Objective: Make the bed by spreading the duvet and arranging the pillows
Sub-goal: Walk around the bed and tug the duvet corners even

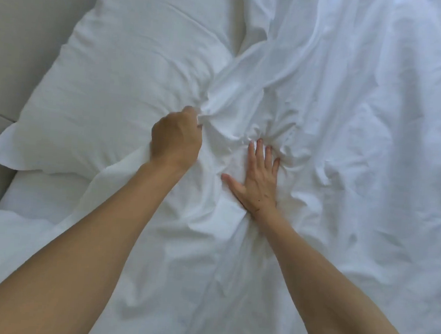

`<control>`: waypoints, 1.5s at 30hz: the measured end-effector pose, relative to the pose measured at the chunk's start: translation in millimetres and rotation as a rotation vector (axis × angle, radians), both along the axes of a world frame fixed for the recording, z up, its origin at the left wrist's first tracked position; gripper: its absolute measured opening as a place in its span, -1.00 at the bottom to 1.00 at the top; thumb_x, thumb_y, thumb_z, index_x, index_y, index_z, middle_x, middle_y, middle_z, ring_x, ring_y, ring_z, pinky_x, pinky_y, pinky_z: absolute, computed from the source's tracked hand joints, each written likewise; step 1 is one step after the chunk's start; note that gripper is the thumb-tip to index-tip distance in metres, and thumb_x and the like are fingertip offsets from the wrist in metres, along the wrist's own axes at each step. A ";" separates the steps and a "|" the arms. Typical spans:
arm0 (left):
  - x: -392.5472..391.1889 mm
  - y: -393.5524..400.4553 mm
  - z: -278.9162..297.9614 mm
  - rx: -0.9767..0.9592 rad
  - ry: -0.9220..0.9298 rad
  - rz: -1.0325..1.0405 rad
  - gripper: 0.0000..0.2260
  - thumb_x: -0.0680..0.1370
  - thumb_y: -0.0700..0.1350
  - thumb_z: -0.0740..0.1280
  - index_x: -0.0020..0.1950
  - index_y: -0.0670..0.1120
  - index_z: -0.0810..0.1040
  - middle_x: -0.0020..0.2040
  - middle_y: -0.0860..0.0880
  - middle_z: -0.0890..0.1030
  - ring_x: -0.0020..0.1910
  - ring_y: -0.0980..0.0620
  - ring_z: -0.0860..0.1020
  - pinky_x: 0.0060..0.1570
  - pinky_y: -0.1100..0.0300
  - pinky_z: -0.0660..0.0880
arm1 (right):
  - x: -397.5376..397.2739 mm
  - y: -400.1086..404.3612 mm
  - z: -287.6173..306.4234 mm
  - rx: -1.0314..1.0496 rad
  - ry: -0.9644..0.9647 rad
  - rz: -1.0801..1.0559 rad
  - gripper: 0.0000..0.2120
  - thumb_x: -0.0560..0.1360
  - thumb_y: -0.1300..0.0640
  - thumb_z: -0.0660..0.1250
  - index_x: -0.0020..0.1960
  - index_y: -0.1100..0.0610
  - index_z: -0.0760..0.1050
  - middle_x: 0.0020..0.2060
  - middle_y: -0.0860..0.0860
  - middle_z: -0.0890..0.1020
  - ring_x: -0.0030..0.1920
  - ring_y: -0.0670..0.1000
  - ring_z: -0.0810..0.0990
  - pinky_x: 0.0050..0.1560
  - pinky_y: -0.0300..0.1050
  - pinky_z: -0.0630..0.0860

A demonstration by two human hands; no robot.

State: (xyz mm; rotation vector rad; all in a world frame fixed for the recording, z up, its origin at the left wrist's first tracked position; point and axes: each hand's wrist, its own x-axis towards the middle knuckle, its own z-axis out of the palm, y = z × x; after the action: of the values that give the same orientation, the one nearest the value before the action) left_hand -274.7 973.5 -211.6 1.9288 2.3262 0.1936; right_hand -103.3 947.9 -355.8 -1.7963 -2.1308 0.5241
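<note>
A white duvet (pixel 346 149) lies wrinkled across the bed and fills most of the view. A white pillow (pixel 121 76) lies at the upper left, against the headboard. My left hand (pixel 175 139) grips a bunched fold of the duvet at the pillow's edge, fingers curled into the cloth. My right hand (pixel 257 180) presses flat on the duvet beside it, fingers straight and spread, with creases radiating from the fingertips. A second white pillow (pixel 13 243) shows at the lower left, partly under my left forearm.
A grey padded headboard (pixel 20 35) runs along the left edge. A strip of white sheet (pixel 45 193) shows between the two pillows. The duvet stretches wide to the right and toward the top.
</note>
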 end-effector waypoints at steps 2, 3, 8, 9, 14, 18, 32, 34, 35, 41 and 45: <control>-27.6 -2.2 29.4 0.211 0.002 0.026 -0.78 0.59 -0.11 0.22 0.03 -0.28 0.48 -0.08 -0.37 0.58 -0.09 -0.37 0.54 -0.21 -0.09 0.35 | -13.2 -4.2 24.7 0.087 0.193 -0.073 -0.09 0.44 -0.46 0.03 0.56 0.12 -0.05 0.53 0.19 0.11 0.53 0.26 0.02 0.47 0.32 0.00; -43.0 -2.4 39.9 0.299 -0.022 0.074 -0.77 0.58 -0.10 0.22 0.00 -0.28 0.48 -0.10 -0.39 0.57 -0.12 -0.39 0.53 -0.22 -0.08 0.35 | -27.1 -1.1 38.1 0.136 0.270 -0.093 -0.12 0.46 -0.43 0.04 0.56 0.11 -0.04 0.54 0.19 0.10 0.53 0.25 0.00 0.47 0.28 -0.04; -81.0 5.0 -15.2 0.147 -0.119 0.548 -0.67 0.62 -0.02 0.18 0.15 -0.28 0.50 0.12 -0.35 0.55 0.12 -0.35 0.49 0.02 -0.08 0.38 | -98.3 31.9 26.1 0.119 0.162 -0.073 -0.26 0.47 -0.37 0.02 0.53 0.01 0.17 0.53 0.14 0.15 0.51 0.28 0.08 0.44 0.33 0.07; -76.4 9.7 -35.4 0.082 -0.131 0.560 -0.67 0.63 -0.02 0.18 0.17 -0.28 0.48 0.14 -0.35 0.54 0.15 -0.34 0.48 0.06 -0.09 0.38 | -98.7 35.1 7.4 0.101 0.110 -0.066 -0.27 0.48 -0.36 0.01 0.53 0.01 0.19 0.53 0.14 0.17 0.50 0.29 0.12 0.41 0.35 0.12; -76.9 39.7 -89.2 -0.020 -0.145 0.503 -0.65 0.64 -0.02 0.15 0.21 -0.30 0.43 0.19 -0.36 0.51 0.19 -0.33 0.46 0.10 -0.08 0.35 | -98.1 45.8 -34.2 0.189 0.138 -0.078 -0.28 0.48 -0.33 0.06 0.50 0.07 0.26 0.50 0.18 0.23 0.49 0.31 0.14 0.43 0.29 0.11; -82.2 44.3 -89.8 -0.072 -0.193 0.478 -0.63 0.64 -0.02 0.14 0.21 -0.31 0.44 0.20 -0.37 0.50 0.19 -0.35 0.45 0.11 -0.08 0.35 | -98.3 45.6 -32.3 0.160 0.159 -0.066 -0.27 0.47 -0.33 0.08 0.50 0.07 0.25 0.50 0.18 0.22 0.50 0.30 0.13 0.44 0.28 0.11; -111.4 -110.8 -27.1 -0.211 0.034 0.273 -0.42 0.50 0.14 0.34 0.38 -0.17 0.29 0.26 -0.26 0.46 0.22 -0.27 0.43 0.12 -0.09 0.34 | -76.4 52.0 -3.0 -0.155 0.196 0.026 -0.31 0.56 -0.30 0.08 0.57 -0.06 -0.04 0.57 0.04 -0.02 0.56 0.12 -0.12 0.52 0.09 -0.16; -141.1 -146.7 -19.4 -0.417 -0.189 0.409 -0.53 0.49 0.17 0.35 0.16 -0.18 0.45 0.08 -0.21 0.57 0.07 -0.26 0.53 -0.10 -0.01 0.39 | -78.2 49.1 7.3 -0.227 0.186 -0.008 -0.32 0.57 -0.30 0.05 0.57 -0.06 -0.06 0.57 0.04 -0.03 0.55 0.14 -0.11 0.52 0.14 -0.14; -147.2 -166.0 -17.1 -0.506 -0.294 0.410 -0.55 0.47 0.21 0.36 0.06 -0.17 0.50 0.00 -0.18 0.60 0.01 -0.24 0.55 -0.16 0.02 0.38 | -84.3 42.3 14.7 -0.267 0.193 -0.046 -0.33 0.58 -0.29 0.03 0.57 -0.06 -0.07 0.57 0.04 -0.03 0.55 0.14 -0.10 0.51 0.17 -0.13; -129.5 -264.2 -12.1 -0.264 -0.087 0.317 -0.33 0.47 0.13 0.38 0.47 -0.14 0.26 0.36 -0.20 0.42 0.33 -0.23 0.36 0.29 -0.10 0.28 | -155.6 -116.0 47.3 -0.321 0.404 -0.070 -0.21 0.50 -0.35 0.16 0.57 -0.07 -0.08 0.56 0.11 -0.13 0.55 0.15 -0.15 0.51 0.15 -0.12; -152.2 -336.0 -20.2 0.037 0.006 0.333 -0.41 0.48 0.15 0.34 0.38 -0.15 0.31 0.32 -0.24 0.42 0.29 -0.28 0.38 0.27 -0.22 0.31 | -192.0 -252.1 43.6 -0.322 0.198 0.209 -0.22 0.46 -0.42 -0.11 0.57 -0.07 -0.04 0.57 0.11 -0.07 0.54 0.18 -0.13 0.48 0.26 -0.08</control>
State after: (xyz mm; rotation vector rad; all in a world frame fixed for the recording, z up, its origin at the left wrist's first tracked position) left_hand -426.9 637.4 -231.8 1.5441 2.6506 0.2612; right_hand -295.3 695.8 -312.2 -1.5970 -2.2018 1.1052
